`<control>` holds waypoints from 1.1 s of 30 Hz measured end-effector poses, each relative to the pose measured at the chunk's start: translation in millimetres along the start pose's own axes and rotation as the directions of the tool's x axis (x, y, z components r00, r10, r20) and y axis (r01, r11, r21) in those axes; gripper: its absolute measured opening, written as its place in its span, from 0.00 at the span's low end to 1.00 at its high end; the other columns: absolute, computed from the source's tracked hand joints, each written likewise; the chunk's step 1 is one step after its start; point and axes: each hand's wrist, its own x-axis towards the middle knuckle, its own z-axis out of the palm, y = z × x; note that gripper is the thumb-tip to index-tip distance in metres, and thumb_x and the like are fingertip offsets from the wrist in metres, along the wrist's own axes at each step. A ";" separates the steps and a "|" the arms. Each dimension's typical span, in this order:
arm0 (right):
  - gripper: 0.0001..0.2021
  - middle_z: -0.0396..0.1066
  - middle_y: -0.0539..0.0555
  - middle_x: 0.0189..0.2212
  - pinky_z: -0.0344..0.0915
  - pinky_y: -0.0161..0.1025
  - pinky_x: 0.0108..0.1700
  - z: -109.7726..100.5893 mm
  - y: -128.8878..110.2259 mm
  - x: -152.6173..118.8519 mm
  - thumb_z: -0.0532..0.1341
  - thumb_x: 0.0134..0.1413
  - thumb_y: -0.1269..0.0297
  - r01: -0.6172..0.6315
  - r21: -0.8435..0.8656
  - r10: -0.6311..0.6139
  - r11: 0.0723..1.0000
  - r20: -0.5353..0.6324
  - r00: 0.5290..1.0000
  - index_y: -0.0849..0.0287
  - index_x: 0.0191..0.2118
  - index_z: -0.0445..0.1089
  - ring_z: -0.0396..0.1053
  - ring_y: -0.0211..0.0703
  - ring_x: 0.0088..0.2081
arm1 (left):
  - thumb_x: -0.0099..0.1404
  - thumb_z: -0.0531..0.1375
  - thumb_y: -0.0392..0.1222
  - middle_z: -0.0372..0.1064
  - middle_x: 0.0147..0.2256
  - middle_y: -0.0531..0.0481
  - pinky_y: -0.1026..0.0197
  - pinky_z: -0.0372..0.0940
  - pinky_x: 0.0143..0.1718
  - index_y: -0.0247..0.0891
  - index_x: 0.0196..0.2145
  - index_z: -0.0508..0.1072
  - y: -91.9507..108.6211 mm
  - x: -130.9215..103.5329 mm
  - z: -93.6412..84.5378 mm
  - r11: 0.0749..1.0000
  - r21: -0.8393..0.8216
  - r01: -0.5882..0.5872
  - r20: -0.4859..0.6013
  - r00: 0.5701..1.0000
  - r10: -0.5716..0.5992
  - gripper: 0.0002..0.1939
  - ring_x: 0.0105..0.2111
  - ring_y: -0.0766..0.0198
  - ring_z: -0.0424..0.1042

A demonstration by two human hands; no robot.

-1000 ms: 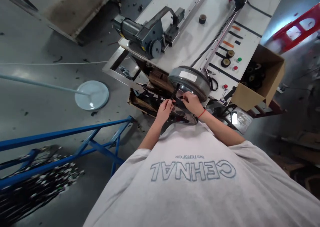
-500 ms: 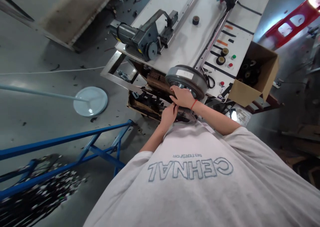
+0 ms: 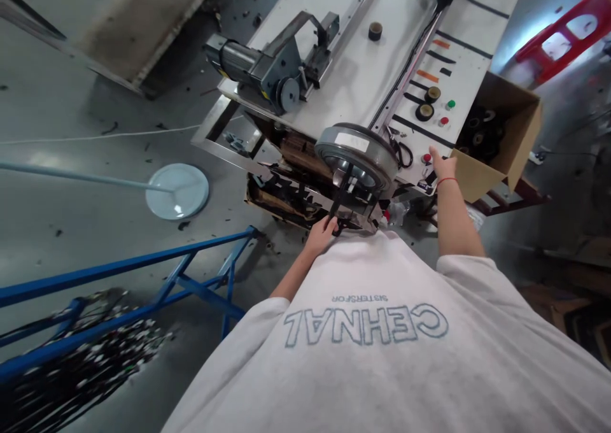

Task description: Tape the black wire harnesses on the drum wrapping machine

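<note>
My left hand [image 3: 322, 234] is closed on a black cable [image 3: 340, 194] close to my shirt. From there the cable runs up to the opening of the grey ring-shaped head [image 3: 356, 149] of a taping machine, which has a white label on it. My right hand [image 3: 443, 165] is over the front right corner of the white bench, fingers stretched out and nothing visible in them. Beside its fingertips is a red push button [image 3: 426, 158]. Another red button [image 3: 444, 121] and a green button [image 3: 451, 104] sit farther up the panel.
Two tape rolls [image 3: 424, 111] lie on the white bench [image 3: 329, 111], with another roll [image 3: 375, 31] farther back. A motor unit [image 3: 258, 67] stands at left. Right of the bench is a cardboard box [image 3: 518, 137] of rolls. A blue frame [image 3: 191, 248] stands at lower left.
My right hand has left the ring head and moved right to the buttons. My left hand has drawn slightly down toward my shirt, and the cable now shows between it and the ring.
</note>
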 end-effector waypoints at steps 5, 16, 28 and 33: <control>0.40 0.67 0.73 0.56 0.59 0.56 0.63 31.6 38.4 13.9 0.68 0.48 0.42 -0.178 -0.032 0.177 0.983 -0.041 0.983 0.69 0.57 0.63 0.64 0.62 0.61 | 0.67 0.50 0.60 0.66 0.23 0.52 0.62 0.62 0.33 0.40 0.24 0.63 5.6 -4.0 1.1 0.997 -0.079 0.005 -0.014 1.000 -0.006 0.23 0.26 0.64 0.66; 0.38 0.69 0.72 0.53 0.61 0.58 0.59 33.6 40.1 3.5 0.63 0.52 0.37 -0.114 -0.073 0.106 0.991 -0.104 0.989 0.66 0.57 0.64 0.67 0.64 0.57 | 0.68 0.51 0.54 0.71 0.28 0.50 0.62 0.62 0.36 0.39 0.32 0.70 8.5 -17.7 -9.3 0.999 0.027 0.022 -0.130 0.991 -0.019 0.18 0.30 0.63 0.68; 0.38 0.68 0.71 0.55 0.61 0.56 0.60 35.2 39.3 4.9 0.63 0.54 0.41 -0.129 -0.060 0.124 0.990 -0.085 0.989 0.67 0.59 0.61 0.66 0.61 0.59 | 0.71 0.52 0.53 0.74 0.33 0.48 0.62 0.64 0.40 0.37 0.39 0.72 34.9 18.4 -1.5 0.992 0.123 -0.035 -0.174 0.983 0.056 0.17 0.35 0.61 0.71; 0.38 0.68 0.73 0.55 0.61 0.58 0.60 37.1 40.1 3.6 0.62 0.54 0.38 -0.105 -0.072 0.096 0.992 -0.126 0.987 0.67 0.59 0.62 0.67 0.63 0.58 | 0.69 0.54 0.55 0.72 0.26 0.51 0.62 0.64 0.37 0.38 0.35 0.71 26.2 31.5 -1.0 0.992 0.120 -0.036 -0.141 0.989 0.053 0.17 0.29 0.62 0.71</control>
